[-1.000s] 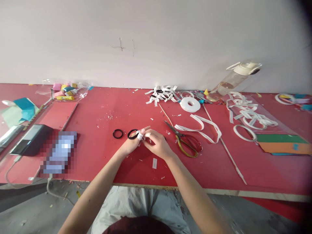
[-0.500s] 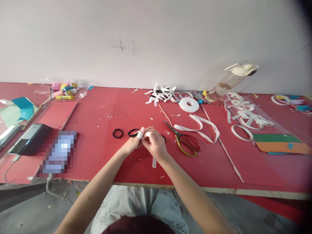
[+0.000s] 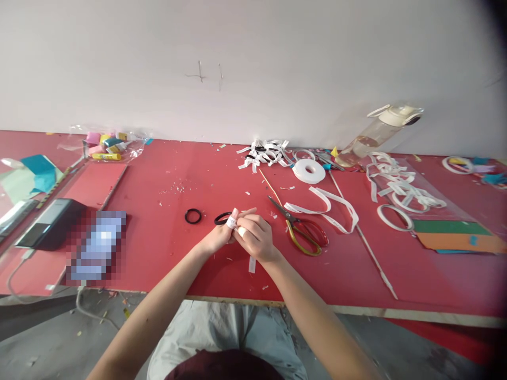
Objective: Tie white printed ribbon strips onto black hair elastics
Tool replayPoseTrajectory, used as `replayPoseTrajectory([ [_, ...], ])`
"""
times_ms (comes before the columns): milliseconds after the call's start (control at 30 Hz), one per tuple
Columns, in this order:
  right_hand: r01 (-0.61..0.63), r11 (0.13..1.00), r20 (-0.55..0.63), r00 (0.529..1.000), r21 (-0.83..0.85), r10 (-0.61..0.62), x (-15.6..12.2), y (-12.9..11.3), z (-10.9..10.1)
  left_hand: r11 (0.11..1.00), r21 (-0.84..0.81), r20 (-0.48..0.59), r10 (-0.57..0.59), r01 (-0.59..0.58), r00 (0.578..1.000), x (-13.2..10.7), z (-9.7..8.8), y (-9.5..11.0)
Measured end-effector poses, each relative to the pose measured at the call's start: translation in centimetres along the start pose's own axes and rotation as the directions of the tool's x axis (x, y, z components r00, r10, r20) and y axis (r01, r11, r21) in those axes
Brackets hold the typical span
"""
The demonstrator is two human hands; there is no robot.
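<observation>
Close together over the red table, my left hand (image 3: 216,238) and my right hand (image 3: 257,237) meet at a short white printed ribbon (image 3: 232,223). The ribbon lies across a left fingertip, pinched there, and the right fingers close on its other end. What lies beneath the fingers is hidden. A black hair tie (image 3: 219,218) sits just behind my left hand, partly covered. Another black elastic loop (image 3: 193,216) lies flat farther left. Below my right hand rests a cut strip of white ribbon (image 3: 252,264).
Scissors (image 3: 297,227) and a long printed ribbon (image 3: 344,208) lie right of my hands. Behind are a white ribbon roll (image 3: 308,171) and a pile of ribbon-tied loops (image 3: 263,155). A bottle (image 3: 376,134) leans at the wall. A phone (image 3: 97,245) lies left.
My right fingers have shifted and curled lower around the ribbon at the left fingertip. The whole view has moved slightly; the things on the table stay put.
</observation>
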State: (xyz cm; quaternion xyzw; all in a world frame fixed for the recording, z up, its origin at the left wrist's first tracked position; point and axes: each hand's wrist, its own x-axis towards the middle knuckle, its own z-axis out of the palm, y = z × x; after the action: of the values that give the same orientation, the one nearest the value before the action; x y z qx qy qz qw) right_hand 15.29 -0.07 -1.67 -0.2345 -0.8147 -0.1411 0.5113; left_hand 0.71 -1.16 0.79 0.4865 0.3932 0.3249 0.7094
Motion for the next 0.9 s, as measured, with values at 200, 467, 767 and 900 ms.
replayPoseTrajectory([
  [200, 0.002, 1.000, 0.008, 1.000, 0.001, -0.002, 0.4, 0.0, -0.3, 0.999, -0.009, -0.018, -0.036, 0.035, 0.999, 0.0, 0.0, 0.2],
  [467, -0.115, 0.993, 0.088, 0.989, -0.026, 0.117, 1.0, -0.1, -0.2, 0.999, -0.021, -0.143, -0.031, 0.028, 0.989, 0.4, 0.0, 0.0],
  [767, -0.187, 0.981, 0.104, 0.978, 0.060, 0.180, 0.7, -0.2, -0.1, 0.999, -0.040, -0.140, -0.016, 0.011, 0.990, 0.4, -0.3, 0.0],
  [900, -0.196, 0.980, 0.126, 0.974, 0.036, 0.190, 0.8, -0.1, -0.1, 0.999, -0.046, -0.169, -0.032, 0.024, 0.985, 0.6, -0.6, -0.4],
])
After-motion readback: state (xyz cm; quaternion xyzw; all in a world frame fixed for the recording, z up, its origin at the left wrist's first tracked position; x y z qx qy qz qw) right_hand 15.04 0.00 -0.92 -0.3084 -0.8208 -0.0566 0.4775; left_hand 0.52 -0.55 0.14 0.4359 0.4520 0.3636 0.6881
